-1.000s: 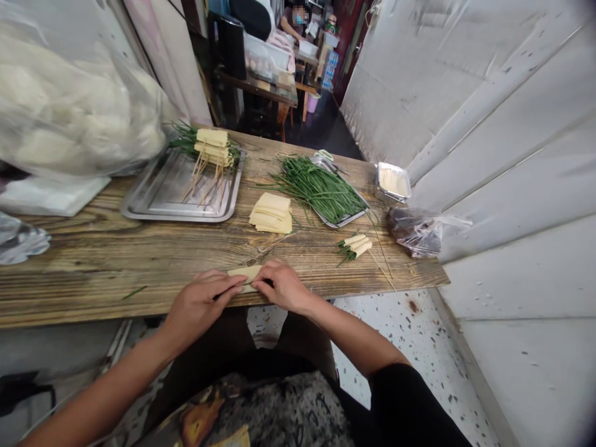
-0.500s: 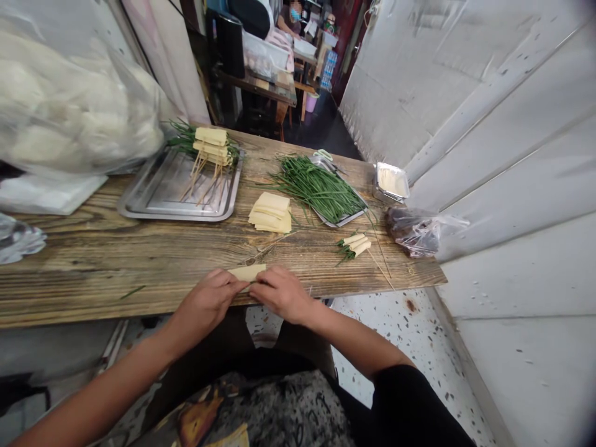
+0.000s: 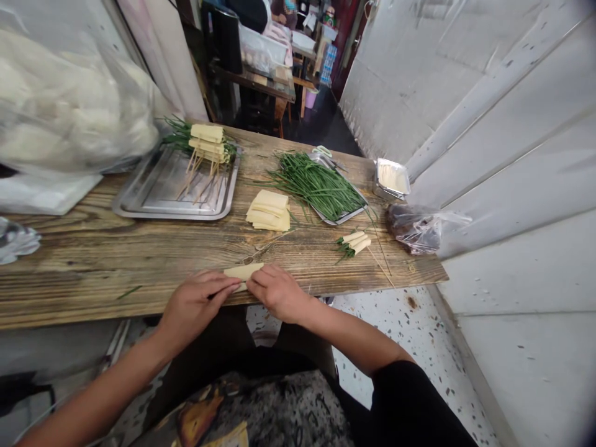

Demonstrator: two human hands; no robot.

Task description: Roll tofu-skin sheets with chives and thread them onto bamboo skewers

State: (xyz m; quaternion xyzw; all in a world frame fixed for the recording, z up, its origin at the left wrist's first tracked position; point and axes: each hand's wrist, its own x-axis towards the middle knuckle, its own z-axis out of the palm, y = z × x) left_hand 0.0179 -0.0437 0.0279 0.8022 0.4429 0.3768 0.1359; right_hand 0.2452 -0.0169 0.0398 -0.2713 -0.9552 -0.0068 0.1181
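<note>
A pale yellow tofu sheet point(image 3: 243, 271) lies at the front edge of the wooden table, partly under my fingers. My left hand point(image 3: 198, 301) pinches its near left side between thumb and fingers. On its right end, my right hand point(image 3: 278, 292) has its fingers curled down over the sheet. Whatever is inside the fold is hidden by my fingers. Beyond them sits a stack of tofu sheets point(image 3: 269, 211). Several finished rolls point(image 3: 354, 243) with green ends lie to the right, and long chives point(image 3: 321, 186) heap on a small metal tray behind.
A large metal tray point(image 3: 162, 186) at the left holds skewered rolls point(image 3: 207, 143) and greens. A big plastic bag point(image 3: 69, 112) stands at the far left. To the right are a foil box point(image 3: 392, 178), a dark bag point(image 3: 414, 228) and thin skewers point(image 3: 382, 266). Scissors point(image 3: 322, 151) lie behind the chives.
My left hand has shifted slightly left and its fingers have straightened along the sheet. My right hand stays on the sheet's right end. The view has moved slightly.
</note>
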